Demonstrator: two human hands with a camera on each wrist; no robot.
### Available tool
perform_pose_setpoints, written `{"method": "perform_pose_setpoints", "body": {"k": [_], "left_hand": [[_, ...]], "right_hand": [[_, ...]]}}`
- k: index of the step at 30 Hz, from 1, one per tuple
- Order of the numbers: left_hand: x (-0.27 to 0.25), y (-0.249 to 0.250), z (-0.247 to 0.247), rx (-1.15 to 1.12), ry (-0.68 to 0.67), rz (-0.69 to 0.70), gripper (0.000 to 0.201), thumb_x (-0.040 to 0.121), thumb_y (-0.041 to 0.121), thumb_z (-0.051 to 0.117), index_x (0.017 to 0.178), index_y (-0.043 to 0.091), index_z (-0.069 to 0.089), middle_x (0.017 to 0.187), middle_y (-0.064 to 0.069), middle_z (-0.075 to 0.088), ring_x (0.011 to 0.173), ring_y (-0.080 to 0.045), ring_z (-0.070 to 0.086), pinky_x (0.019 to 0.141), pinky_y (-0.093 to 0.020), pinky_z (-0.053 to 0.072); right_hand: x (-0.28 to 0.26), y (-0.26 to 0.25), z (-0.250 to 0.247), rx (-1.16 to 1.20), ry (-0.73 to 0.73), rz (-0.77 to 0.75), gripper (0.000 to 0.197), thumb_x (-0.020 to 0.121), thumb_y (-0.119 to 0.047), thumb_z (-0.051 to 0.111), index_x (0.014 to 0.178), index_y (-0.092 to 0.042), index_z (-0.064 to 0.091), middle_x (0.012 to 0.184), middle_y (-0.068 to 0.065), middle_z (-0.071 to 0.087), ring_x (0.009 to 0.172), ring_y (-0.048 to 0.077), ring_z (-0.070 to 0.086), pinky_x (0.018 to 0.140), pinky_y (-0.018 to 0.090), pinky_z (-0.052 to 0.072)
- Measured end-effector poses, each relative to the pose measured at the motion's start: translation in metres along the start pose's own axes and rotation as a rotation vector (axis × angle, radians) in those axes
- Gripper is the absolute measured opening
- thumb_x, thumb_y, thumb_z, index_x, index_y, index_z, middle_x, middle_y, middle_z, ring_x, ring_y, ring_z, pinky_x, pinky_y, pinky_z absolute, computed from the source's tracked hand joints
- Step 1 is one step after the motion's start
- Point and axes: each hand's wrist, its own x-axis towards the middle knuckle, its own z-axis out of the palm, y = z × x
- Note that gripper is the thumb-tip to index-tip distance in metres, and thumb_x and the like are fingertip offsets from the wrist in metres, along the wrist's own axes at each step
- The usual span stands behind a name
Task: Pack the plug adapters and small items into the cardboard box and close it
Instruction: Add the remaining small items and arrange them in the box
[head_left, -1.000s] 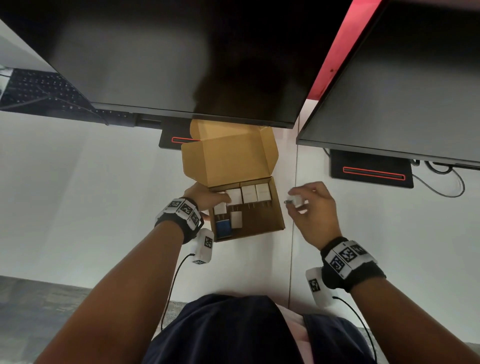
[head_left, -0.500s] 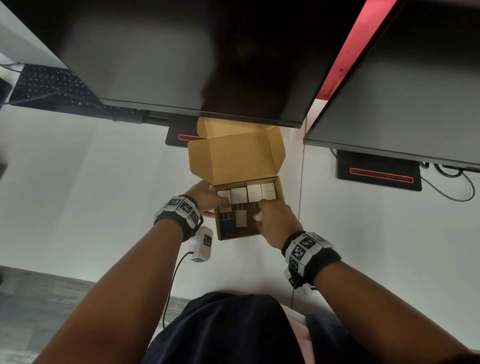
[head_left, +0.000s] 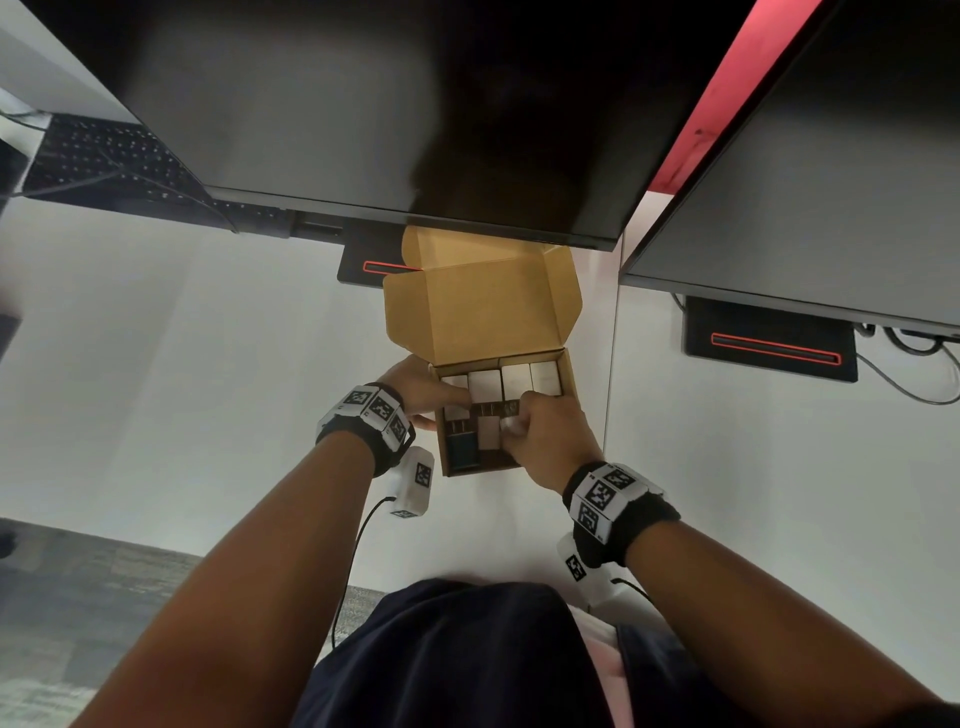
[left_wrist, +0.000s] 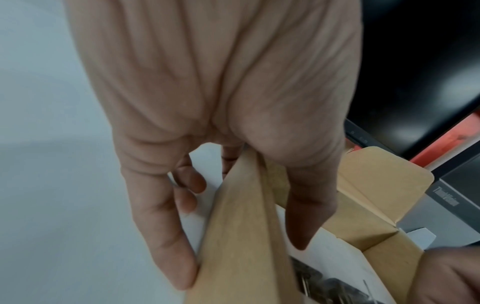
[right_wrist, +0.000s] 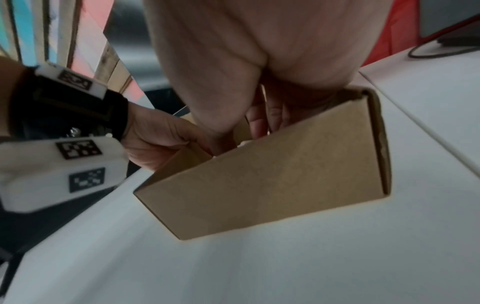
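A small cardboard box (head_left: 570, 371) sits on the white desk with its lid (head_left: 483, 306) standing open at the back. Several white plug adapters (head_left: 514, 379) fill the back row, and a blue item (head_left: 462, 449) lies front left. My left hand (head_left: 441, 400) pinches the box's left wall (left_wrist: 241, 246), thumb (left_wrist: 309, 205) inside and fingers (left_wrist: 161, 236) outside. My right hand (head_left: 511, 423) reaches into the box's right half and holds a small white plug adapter (head_left: 509, 427) at its fingertips. In the right wrist view the box's front wall (right_wrist: 272, 179) hides the contents.
Two dark monitors (head_left: 389, 130) (head_left: 831, 182) hang over the back of the desk, their bases (head_left: 769, 343) marked with red stripes. A black keyboard (head_left: 104, 161) lies far left. Cables (head_left: 914, 374) trail at the right. A desk seam (head_left: 610, 441) runs just right of the box.
My right hand carried the white adapter from beside the box's right edge leftward into the box. The left hand kept its hold on the left wall.
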Motion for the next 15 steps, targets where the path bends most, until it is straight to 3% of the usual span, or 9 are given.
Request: {"method": "perform_pose_setpoints", "body": {"k": [3,7,12,15], "left_hand": [[-0.0001,0.0007,0.0001,-0.019,-0.001,-0.008,0.037,0.085,0.014,0.084,0.101,0.035,0.060,0.109,0.006,0.069,0.113,-0.026,0.069,0.091,-0.046,0.064],[-0.0020,0.0006,0.0002,-0.015,0.003,-0.014,0.038,0.083,0.015,0.086,0.103,0.035,0.061,0.110,0.006,0.071,0.116,-0.026,0.069,0.096,-0.050,0.063],[-0.0021,0.0004,0.0007,-0.025,0.010,-0.012,0.040,0.085,0.012,0.084,0.109,0.033,0.060,0.108,0.008,0.068,0.101,-0.016,0.067,0.078,-0.037,0.063],[-0.0011,0.0003,0.0010,-0.028,-0.006,-0.012,0.039,0.085,0.011,0.083,0.106,0.034,0.059,0.110,0.007,0.067,0.102,-0.017,0.066,0.078,-0.037,0.063]], "right_hand": [[-0.0009,0.0004,0.0030,0.005,0.009,0.000,0.022,0.091,-0.029,0.064,0.076,-0.014,0.060,0.070,0.002,0.061,0.066,0.020,0.063,0.067,0.041,0.062],[0.0007,-0.0014,0.0052,-0.054,0.006,-0.006,0.018,0.094,-0.028,0.059,0.084,-0.014,0.062,0.077,0.003,0.065,0.072,0.022,0.066,0.070,0.040,0.062],[0.0004,0.0000,0.0060,-0.062,-0.009,0.016,0.010,0.096,-0.021,0.056,0.095,-0.013,0.062,0.084,0.003,0.066,0.076,0.020,0.067,0.073,0.034,0.062],[-0.0009,0.0031,0.0055,-0.072,-0.011,0.014,0.011,0.098,-0.020,0.055,0.098,-0.012,0.062,0.086,0.002,0.065,0.076,0.017,0.065,0.073,0.029,0.060]]}}
